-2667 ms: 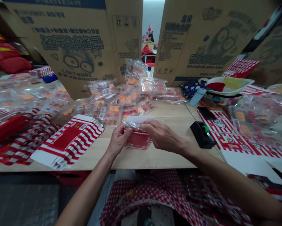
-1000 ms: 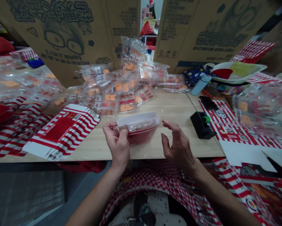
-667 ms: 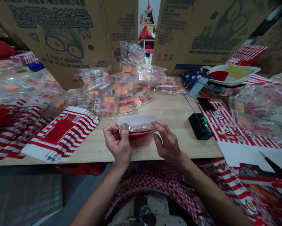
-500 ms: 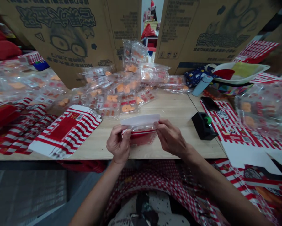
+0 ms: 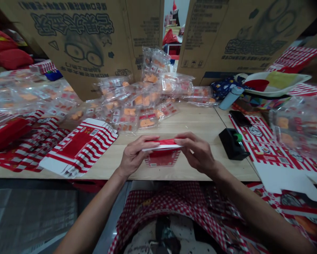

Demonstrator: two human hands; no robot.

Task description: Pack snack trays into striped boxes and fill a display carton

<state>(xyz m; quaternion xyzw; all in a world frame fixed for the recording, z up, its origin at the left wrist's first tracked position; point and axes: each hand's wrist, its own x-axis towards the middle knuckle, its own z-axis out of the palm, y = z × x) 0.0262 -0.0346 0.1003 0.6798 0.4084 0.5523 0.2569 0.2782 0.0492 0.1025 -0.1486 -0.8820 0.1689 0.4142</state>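
Note:
A red and white cardboard box (image 5: 162, 157) stands upright on the table just in front of me. Its top flap is folded over, the red side facing up, with a white edge toward me. My left hand (image 5: 137, 153) grips the box's left upper corner, fingers lying along the flap. At the right upper corner my right hand (image 5: 196, 150) holds it the same way, thumb below and fingers on top. What the box contains is hidden by the flap.
Clear plastic packs (image 5: 145, 102) with orange pieces lie heaped behind the box. Flat striped cartons (image 5: 81, 146) are stacked at left. A black tape dispenser (image 5: 233, 144), a phone (image 5: 239, 118) and a light blue bottle (image 5: 231, 97) are at right. Large cardboard boxes (image 5: 121, 46) stand behind.
The box's white flap stood raised and plastic showed in the opening; now it is folded down across the top. Both hands have shifted their fingers onto the flap.

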